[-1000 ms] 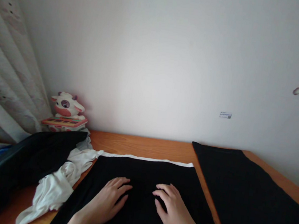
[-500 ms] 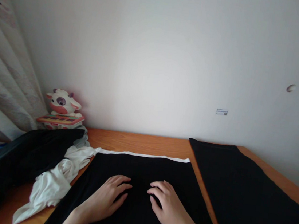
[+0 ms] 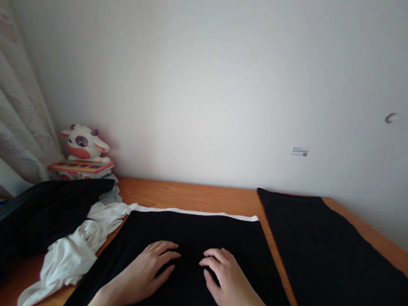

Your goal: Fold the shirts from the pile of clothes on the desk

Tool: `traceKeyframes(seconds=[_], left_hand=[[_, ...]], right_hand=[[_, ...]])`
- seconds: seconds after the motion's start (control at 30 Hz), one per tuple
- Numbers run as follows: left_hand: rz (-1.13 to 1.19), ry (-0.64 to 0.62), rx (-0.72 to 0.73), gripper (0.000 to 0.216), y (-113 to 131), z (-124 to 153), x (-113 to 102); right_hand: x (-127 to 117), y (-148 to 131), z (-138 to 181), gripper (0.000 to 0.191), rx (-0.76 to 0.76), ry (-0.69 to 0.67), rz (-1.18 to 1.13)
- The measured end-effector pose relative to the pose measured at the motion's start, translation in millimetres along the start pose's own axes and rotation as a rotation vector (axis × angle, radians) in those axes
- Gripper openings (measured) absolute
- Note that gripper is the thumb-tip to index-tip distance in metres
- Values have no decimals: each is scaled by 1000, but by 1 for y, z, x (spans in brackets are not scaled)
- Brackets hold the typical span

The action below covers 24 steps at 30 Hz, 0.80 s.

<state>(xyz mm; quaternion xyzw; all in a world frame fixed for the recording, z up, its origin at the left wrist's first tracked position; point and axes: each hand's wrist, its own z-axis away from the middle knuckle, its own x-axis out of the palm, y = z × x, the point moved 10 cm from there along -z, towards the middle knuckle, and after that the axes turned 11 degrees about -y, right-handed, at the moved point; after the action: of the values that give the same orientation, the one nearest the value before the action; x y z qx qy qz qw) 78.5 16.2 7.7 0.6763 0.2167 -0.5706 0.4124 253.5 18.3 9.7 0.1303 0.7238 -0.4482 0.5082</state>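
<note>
A black cloth (image 3: 193, 232) lies spread flat in front of me, a white strip (image 3: 196, 212) running along its far edge. My left hand (image 3: 153, 269) rests palm down on the cloth, left of its middle, fingers apart and a little bent. Facing it from the right, my right hand (image 3: 225, 279) lies on the same cloth in a like pose. Neither hand grips anything, and a narrow stretch of black fabric shows between the fingertips. The near part of the cloth runs out of view below.
A second black cloth (image 3: 340, 261) lies on the wooden table (image 3: 183, 193) at right. On the left are a crumpled white cloth (image 3: 72, 253), a dark garment (image 3: 42, 212) and a toy cow with a keyboard (image 3: 84, 150). A curtain (image 3: 4, 96) hangs beside the white wall (image 3: 214, 74).
The camera view has shifted very slightly. Both hands stay in place on the black cloth, and nothing has been picked up or moved.
</note>
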Motion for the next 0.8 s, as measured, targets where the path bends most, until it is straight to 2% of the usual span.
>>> traceKeyframes(seconds=[0.57, 0.8], left_hand=[[59, -19, -68, 33, -7, 0, -2], [4, 38, -113, 35, -18, 2, 0]], right_hand=[[-5, -5, 1, 28, -3, -20, -33], [-4, -3, 1, 28, 14, -23, -37]])
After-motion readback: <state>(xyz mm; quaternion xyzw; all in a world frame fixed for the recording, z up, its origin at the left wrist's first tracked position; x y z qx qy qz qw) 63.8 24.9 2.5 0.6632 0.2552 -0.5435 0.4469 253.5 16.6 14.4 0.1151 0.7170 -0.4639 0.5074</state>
